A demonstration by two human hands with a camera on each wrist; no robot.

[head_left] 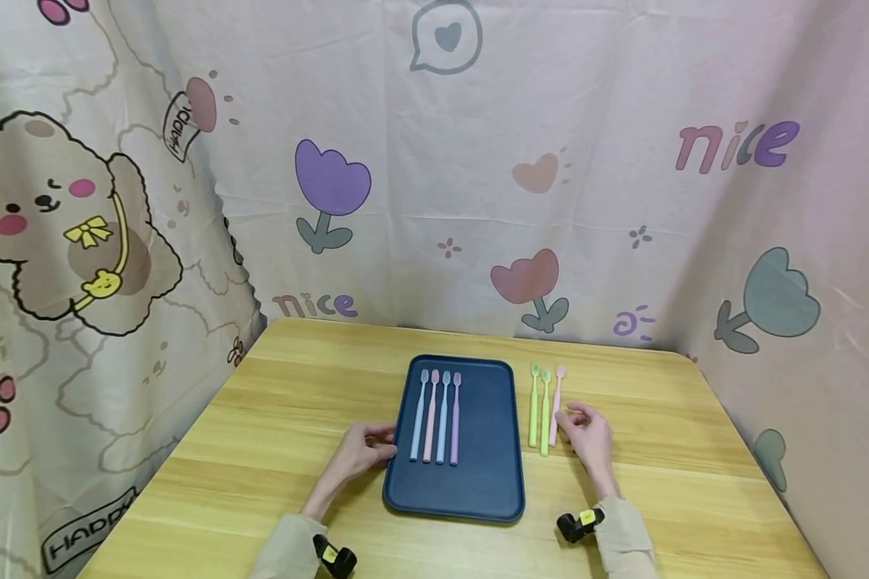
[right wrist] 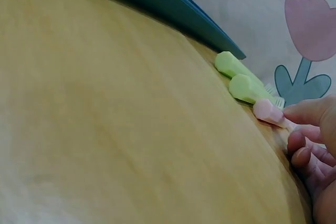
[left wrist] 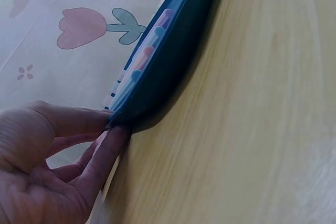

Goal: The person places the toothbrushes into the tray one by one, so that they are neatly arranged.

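Observation:
A dark blue tray [head_left: 485, 490] lies on the table with several toothbrushes side by side in its left half: a light blue toothbrush [head_left: 418, 418], a pink one [head_left: 430, 418], another light blue one [head_left: 443, 420] and a purple one [head_left: 455, 422]. At the tray's left rim, my left hand [head_left: 362, 450] grips the edge between thumb and fingers, seen closely in the left wrist view. Right of the tray, my right hand [head_left: 588, 434] pinches the handle of a pale pink toothbrush [head_left: 558, 390]. Beside it lie two green toothbrushes [head_left: 533, 410], their heads pointing away from me.
The wooden table [head_left: 297, 386] extends on both sides of the tray. A printed curtain [head_left: 434, 161] hangs behind its back edge and along the sides. Each wrist carries a small black camera [head_left: 579, 524].

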